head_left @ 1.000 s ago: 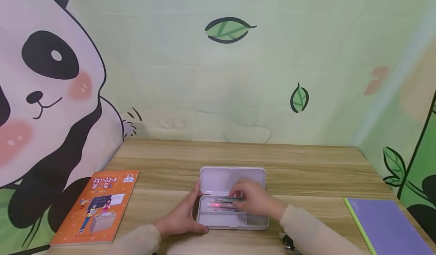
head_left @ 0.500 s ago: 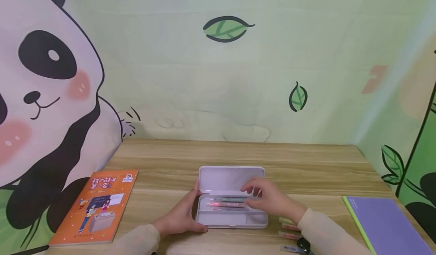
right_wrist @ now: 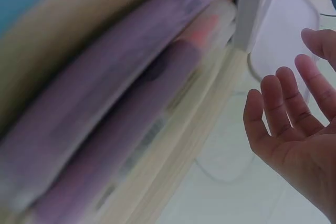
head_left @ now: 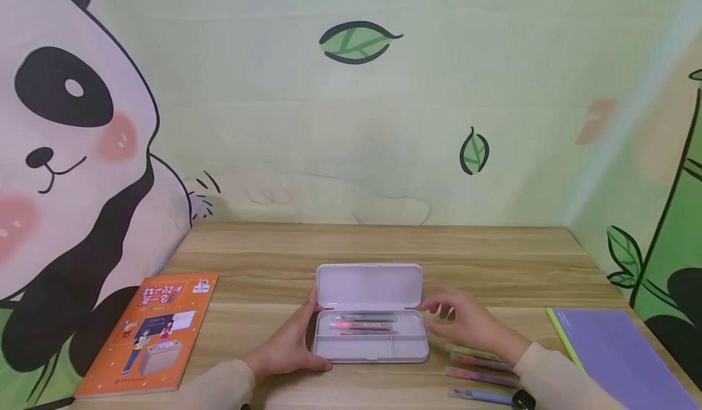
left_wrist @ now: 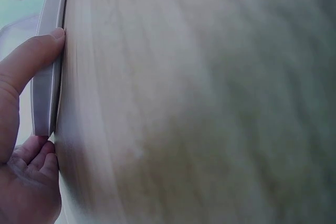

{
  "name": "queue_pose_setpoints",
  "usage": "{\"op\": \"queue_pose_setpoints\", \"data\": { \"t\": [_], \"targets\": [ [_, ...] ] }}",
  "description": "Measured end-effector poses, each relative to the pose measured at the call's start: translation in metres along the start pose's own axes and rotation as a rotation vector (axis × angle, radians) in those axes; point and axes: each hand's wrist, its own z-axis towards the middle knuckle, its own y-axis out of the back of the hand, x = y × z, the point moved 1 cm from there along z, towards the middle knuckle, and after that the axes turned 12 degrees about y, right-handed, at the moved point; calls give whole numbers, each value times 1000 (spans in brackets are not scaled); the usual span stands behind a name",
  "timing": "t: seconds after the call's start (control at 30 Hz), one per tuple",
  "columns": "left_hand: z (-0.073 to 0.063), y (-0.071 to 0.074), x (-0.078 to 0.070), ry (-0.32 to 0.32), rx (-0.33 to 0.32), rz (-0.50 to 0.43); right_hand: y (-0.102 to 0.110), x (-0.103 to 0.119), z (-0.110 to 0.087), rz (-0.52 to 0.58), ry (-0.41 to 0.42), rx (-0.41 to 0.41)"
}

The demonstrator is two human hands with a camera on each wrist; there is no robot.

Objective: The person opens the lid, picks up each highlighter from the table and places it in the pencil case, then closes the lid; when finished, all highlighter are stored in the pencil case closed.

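Note:
A white pencil case (head_left: 370, 285) lies with its lid raised on the wooden table. Several pens (head_left: 366, 325) rest in its long back compartment; the front compartments hold nothing visible. At the case's left end, my left hand (head_left: 287, 346) holds it, thumb along the front edge and fingers behind. In the left wrist view, that thumb (left_wrist: 39, 56) presses the side of the case (left_wrist: 44, 98). Just right of the case, my right hand (head_left: 474, 321) hovers with loosely bent fingers and nothing in them. The right wrist view shows the same empty hand (right_wrist: 299, 124).
Several markers (head_left: 482, 374) lie on the table below the right forearm, one of them blue (head_left: 479, 395). An orange book (head_left: 153, 334) lies at the left, a purple notebook (head_left: 620, 352) at the right. A printed panda backdrop (head_left: 247, 93) stands behind the table (head_left: 482, 264).
My right hand has let go of a pen in the case and drawn back to the right, uncovering the pens and the markers on the table. The left hand keeps its hold.

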Motion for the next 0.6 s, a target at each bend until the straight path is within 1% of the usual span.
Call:
{"op": "queue_pose_setpoints", "data": {
  "t": [0.07, 0.23, 0.3, 0.47, 0.57, 0.6],
  "targets": [
    [0, 0, 1, -1, -3, -1, 3, -2, -8, -25, 10, 4],
    [0, -1, 2, -3, -8, 2, 11, -7, -28, -46, -20, 35],
    [0, -1, 2, -7, -13, 7, 14, -8, -35, -49, -23, 35],
    [1, 0, 2, -10, -12, 10, 19, -11, -50, -76, 17, 11],
    [0, 0, 1, -6, -6, 6, 22, -13, -58, -101, 26, 17],
    [0, 0, 1, -4, -6, 7, 23, -13, -60, -109, 14, 27]
  ]
}}
